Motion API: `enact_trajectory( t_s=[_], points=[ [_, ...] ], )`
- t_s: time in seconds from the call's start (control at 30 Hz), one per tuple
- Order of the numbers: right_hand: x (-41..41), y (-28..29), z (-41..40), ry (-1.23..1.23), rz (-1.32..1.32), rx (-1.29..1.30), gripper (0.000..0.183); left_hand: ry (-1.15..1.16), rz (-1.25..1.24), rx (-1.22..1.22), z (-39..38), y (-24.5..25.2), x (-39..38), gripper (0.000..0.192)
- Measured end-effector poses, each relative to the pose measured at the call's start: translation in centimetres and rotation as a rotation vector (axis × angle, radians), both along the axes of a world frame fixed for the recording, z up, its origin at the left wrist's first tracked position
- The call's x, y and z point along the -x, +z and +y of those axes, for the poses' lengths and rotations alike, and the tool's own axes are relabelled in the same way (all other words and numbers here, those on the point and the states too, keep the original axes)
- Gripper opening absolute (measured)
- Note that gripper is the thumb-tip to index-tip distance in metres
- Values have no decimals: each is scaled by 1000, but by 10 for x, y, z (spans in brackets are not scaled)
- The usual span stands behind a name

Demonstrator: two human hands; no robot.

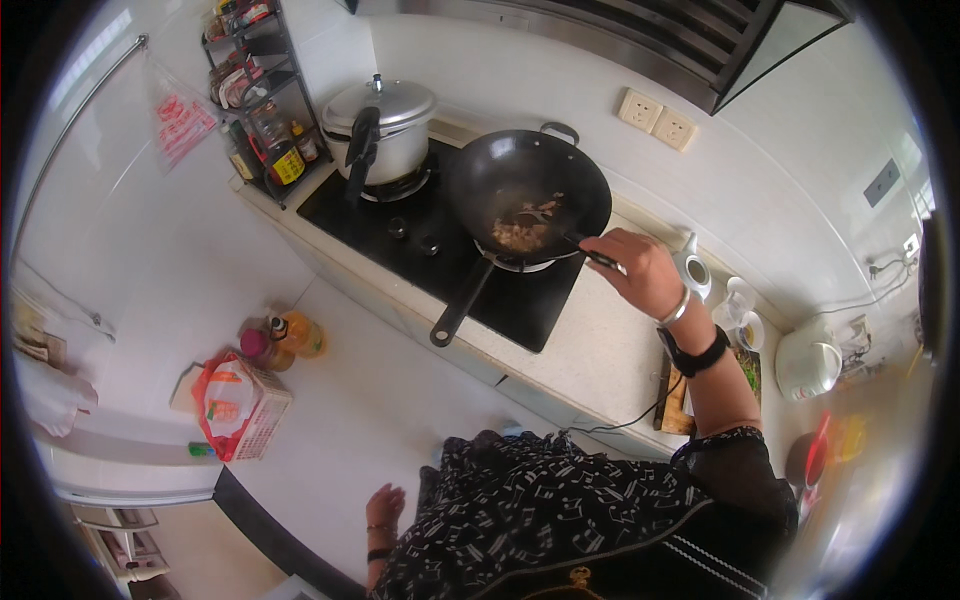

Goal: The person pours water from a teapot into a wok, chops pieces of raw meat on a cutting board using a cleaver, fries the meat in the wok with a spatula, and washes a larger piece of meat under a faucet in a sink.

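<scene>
My right hand grips the dark handle of a spatula, whose metal head rests among chopped food in a black wok. The wok sits over the right burner of a black gas hob. Its long handle points toward the front edge of the counter, and a small loop handle is at the back. Steam hazes the food, so I cannot tell what kind it is. Down by my side hangs my left hand, holding nothing, fingers slightly apart.
A pressure cooker stands on the left burner, beside a rack of bottles. A white teapot, clear cups, a wooden board and a pale appliance line the right counter. A plastic basket and oil bottles stand on the floor.
</scene>
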State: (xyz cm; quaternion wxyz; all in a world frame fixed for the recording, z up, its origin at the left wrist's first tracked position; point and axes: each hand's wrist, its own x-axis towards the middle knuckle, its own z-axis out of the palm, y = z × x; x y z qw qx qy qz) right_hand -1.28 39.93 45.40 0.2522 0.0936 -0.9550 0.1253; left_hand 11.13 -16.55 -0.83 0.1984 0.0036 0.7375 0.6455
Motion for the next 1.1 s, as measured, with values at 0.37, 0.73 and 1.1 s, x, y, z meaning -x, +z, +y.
enact_trajectory(
  t_s=[0.37,0.73,1.1],
  points=[
    [32,-48,23,-243,92,-94,19,-68,-205,37,59,85,41,27],
    [47,-65,31,-119,71,67,21,286,-570,-105,57,92,21,27],
    [-21,16,12,14,-26,89,19,31,-349,16,38,52,25,15]
  ],
)
